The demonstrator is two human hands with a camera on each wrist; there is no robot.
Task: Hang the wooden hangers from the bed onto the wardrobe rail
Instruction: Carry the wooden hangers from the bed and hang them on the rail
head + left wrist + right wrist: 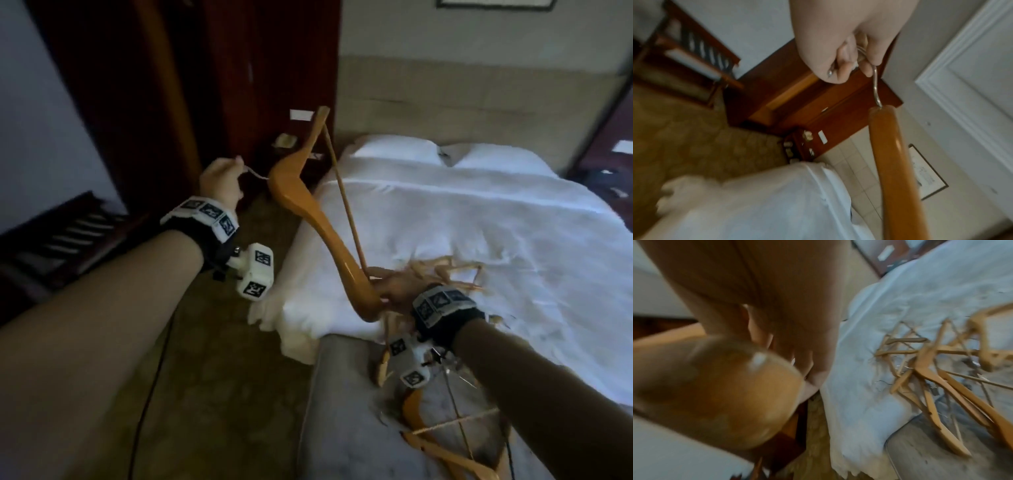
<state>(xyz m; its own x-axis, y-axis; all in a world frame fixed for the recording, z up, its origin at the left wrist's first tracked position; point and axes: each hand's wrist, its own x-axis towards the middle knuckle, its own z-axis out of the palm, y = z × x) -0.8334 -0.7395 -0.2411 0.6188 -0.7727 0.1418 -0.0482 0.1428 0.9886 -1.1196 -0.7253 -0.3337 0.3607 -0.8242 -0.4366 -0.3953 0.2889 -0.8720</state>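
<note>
Right now a wooden hanger (310,205) is held in the air between both hands, off the left edge of the bed (479,219) and over the carpet (219,394). The left hand (221,178) is curled round its metal hook (875,84); the left wrist view shows the wire passing through the fist and running down into the rounded wooden top. The right hand (394,286) grips the hanger's lower shoulder end, fingers wrapped round the wood where the thin crossbar meets it. The hanger is tilted steeply, one end pointing up toward the wardrobe (212,85) and the other down at the right hand.

Behind and below the right wrist a heap of hangers (937,373) lies tangled on the bed, partly on the white duvet (445,246) and partly on the grey runner (356,418) at the foot. Their hooks and bars cross each other; the count cannot be told through the blur. Two pillows (445,152) sit at the headboard. A dark nightstand (807,142) stands between bed and wardrobe, with small things on it too blurred to name.
</note>
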